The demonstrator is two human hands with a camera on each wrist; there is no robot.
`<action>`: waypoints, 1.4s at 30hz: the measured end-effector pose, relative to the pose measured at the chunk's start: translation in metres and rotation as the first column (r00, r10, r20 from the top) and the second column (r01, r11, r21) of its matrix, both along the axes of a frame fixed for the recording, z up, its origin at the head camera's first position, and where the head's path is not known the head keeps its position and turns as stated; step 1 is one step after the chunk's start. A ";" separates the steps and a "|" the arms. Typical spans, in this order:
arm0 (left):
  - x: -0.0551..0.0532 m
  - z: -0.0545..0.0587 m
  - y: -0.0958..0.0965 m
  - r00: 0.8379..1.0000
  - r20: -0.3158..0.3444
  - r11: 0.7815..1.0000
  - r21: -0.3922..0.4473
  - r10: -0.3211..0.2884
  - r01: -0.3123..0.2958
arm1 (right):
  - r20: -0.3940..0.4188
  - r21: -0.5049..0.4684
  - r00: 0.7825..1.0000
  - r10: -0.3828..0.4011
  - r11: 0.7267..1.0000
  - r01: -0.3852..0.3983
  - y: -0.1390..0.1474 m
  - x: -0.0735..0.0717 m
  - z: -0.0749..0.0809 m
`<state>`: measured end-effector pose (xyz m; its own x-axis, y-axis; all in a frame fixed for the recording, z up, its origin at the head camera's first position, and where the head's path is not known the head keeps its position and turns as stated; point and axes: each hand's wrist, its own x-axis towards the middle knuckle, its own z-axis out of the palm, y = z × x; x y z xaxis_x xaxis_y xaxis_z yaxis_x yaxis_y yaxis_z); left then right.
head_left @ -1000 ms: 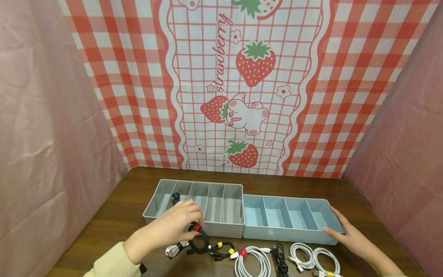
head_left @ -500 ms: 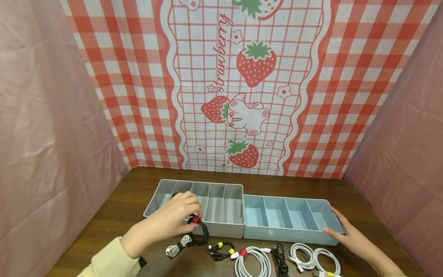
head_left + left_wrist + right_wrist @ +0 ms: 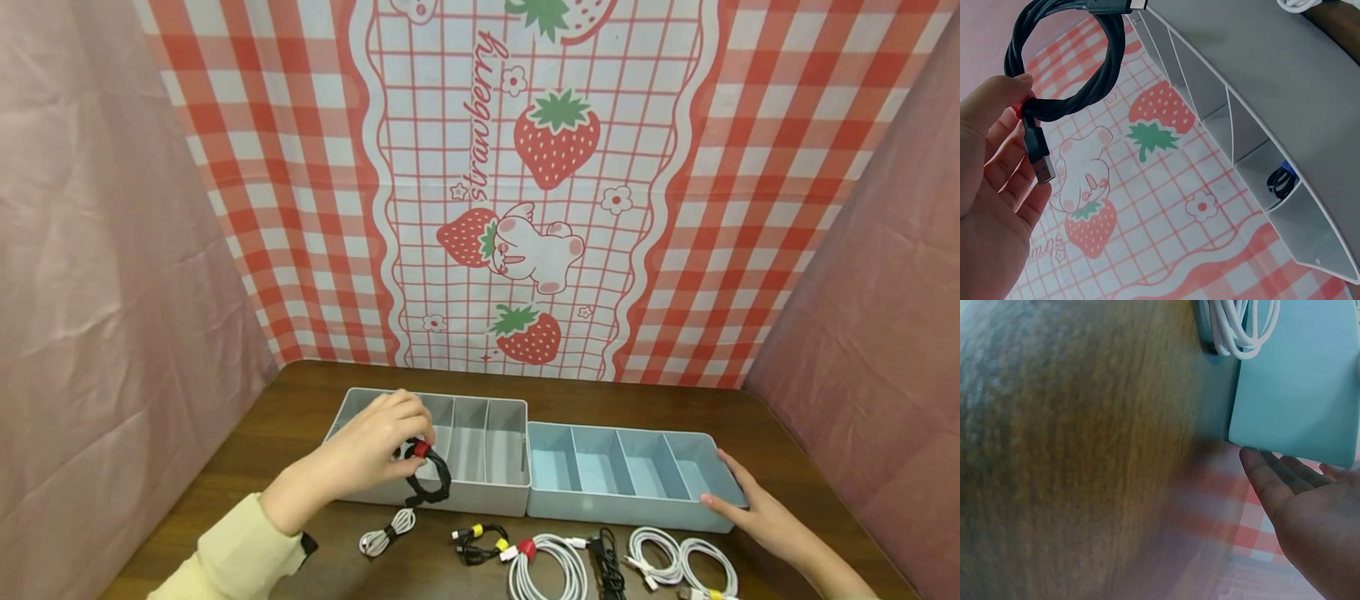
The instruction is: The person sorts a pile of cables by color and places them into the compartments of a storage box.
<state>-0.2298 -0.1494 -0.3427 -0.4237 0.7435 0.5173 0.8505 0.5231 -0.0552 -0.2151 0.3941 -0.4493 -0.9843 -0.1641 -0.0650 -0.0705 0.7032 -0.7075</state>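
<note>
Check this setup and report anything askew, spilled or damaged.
No spill or damage shows. Only the red-and-white checked cloth backdrop looks odd: its red "strawberry" lettering runs sideways, bottom to top.

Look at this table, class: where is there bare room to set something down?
Bare table lies left of the grey box and behind the blue box, up to the strawberry cloth. The front is crowded, from the yellow-banded black cable to the rightmost white coil. The blue box's four compartments look bare.
</note>
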 end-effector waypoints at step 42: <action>-0.042 -0.001 -0.010 0.988 0.009 0.981 0.114 0.156 -0.156 | -0.011 0.006 1.000 0.002 1.000 -0.002 -0.001 -0.001 0.000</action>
